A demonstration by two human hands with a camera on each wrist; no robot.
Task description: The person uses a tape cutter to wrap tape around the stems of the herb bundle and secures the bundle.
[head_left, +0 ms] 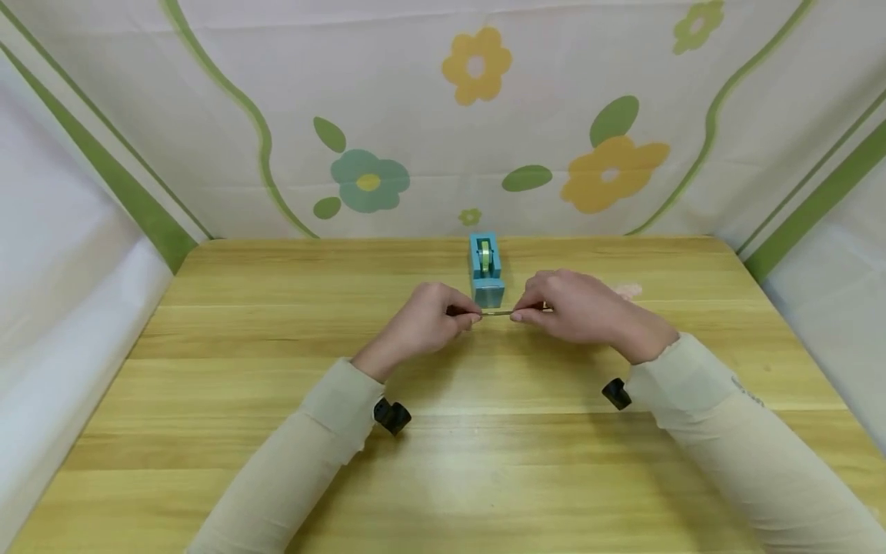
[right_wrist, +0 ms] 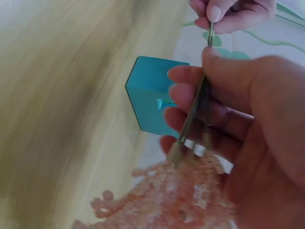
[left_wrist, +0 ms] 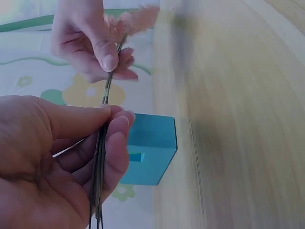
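Since the head view looks straight down the table, you can see the thin stems (head_left: pixel 500 312) lying sideways just in front of the blue tape dispenser (head_left: pixel 487 269), left hand (head_left: pixel 422 322) and right hand (head_left: pixel 577 306) each pinching an end. Left wrist view: fingers (left_wrist: pixel 112 138) clamped round the stems (left_wrist: pixel 101 157), dispenser (left_wrist: pixel 150 150) right behind. Right wrist view: same pinch, pink blossoms (right_wrist: pixel 176 195) on the right hand's side of the dispenser (right_wrist: pixel 150 93).
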